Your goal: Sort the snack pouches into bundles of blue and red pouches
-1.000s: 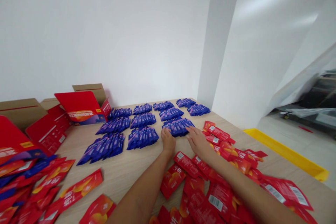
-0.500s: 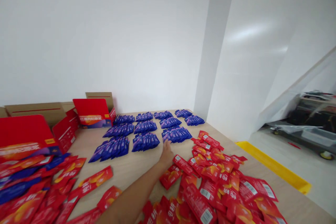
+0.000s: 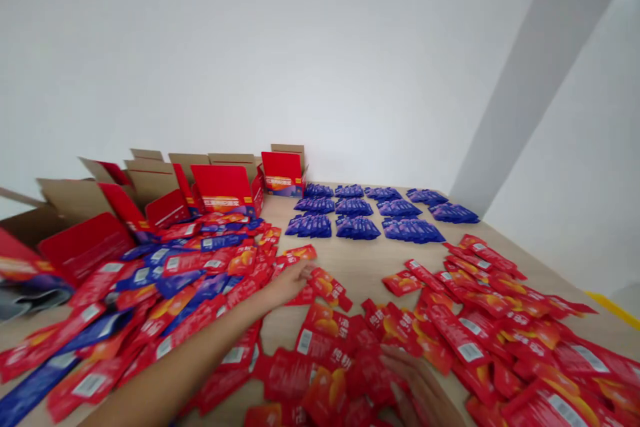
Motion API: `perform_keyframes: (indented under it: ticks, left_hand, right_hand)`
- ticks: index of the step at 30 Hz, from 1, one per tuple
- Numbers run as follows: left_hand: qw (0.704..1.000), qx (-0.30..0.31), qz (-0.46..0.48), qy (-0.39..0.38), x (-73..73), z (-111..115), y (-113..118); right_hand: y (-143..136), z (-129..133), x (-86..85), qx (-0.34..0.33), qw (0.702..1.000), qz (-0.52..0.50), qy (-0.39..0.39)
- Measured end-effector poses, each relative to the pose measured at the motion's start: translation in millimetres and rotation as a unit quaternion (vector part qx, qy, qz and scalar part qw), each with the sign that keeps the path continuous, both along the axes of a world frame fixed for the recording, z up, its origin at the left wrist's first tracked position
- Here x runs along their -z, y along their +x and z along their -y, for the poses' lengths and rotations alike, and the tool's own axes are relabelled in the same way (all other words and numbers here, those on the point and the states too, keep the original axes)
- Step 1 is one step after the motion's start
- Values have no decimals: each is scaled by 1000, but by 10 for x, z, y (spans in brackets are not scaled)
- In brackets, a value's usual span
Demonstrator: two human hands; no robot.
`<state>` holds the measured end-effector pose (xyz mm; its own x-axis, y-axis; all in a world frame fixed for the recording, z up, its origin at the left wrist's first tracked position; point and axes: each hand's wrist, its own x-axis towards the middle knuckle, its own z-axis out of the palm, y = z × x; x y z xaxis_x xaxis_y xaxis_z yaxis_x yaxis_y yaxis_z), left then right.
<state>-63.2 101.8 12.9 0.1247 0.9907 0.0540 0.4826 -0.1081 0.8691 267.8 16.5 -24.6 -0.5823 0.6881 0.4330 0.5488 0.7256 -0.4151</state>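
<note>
white wall (image 3: pixel 320 67) backs a pale wooden table (image 3: pixel 360 267), where blue pouches (image 3: pixel 413 230) lie in overlapping fans, spaced apart, seemingly so each bundle stays distinct. open red boxes (image 3: pixel 223 183) stand with flaps (image 3: pixel 233 159) up, which presumably leaves their tops reachable. the left hand (image 3: pixel 287 285) has its fingertips at a red pouch (image 3: pixel 327 287) lying flat; whether they pinch it, i cannot tell. the right hand (image 3: pixel 425 390) is low over heaped red pouches (image 3: pixel 327 387), perhaps steadying them; blur hides whether it grips any.
</note>
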Motion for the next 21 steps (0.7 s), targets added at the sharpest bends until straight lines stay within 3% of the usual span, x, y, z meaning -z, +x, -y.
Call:
perform_keyframes:
  ticks: [3, 6, 11, 15, 18, 21]
  left_hand:
    - [989, -82, -113, 45, -115, 174, -599]
    - [923, -200, -325, 53, -218, 226, -1176]
    - [875, -269, -403, 6, -271, 87, -1899]
    - [864, -262, -427, -41, -208, -37, -2076]
    - [862, -232, -447, -52, -132, -63, -2042]
    - [868, -207, -450, -15, -44, -43, -1966]
  right_hand:
    - [-239, 155, -53, -14, 1000, -13, -19]
    - [-412, 278, 12, -12, 999, -17, -29]
    - [-641, 363, 175, 70, 996, 47, -7]
    - [-770, 322, 282, 103, 987, 120, 9]
    - [-748, 217, 431, 100, 984, 144, 35]
    - [-621, 66, 625, 92, 977, 170, 89]
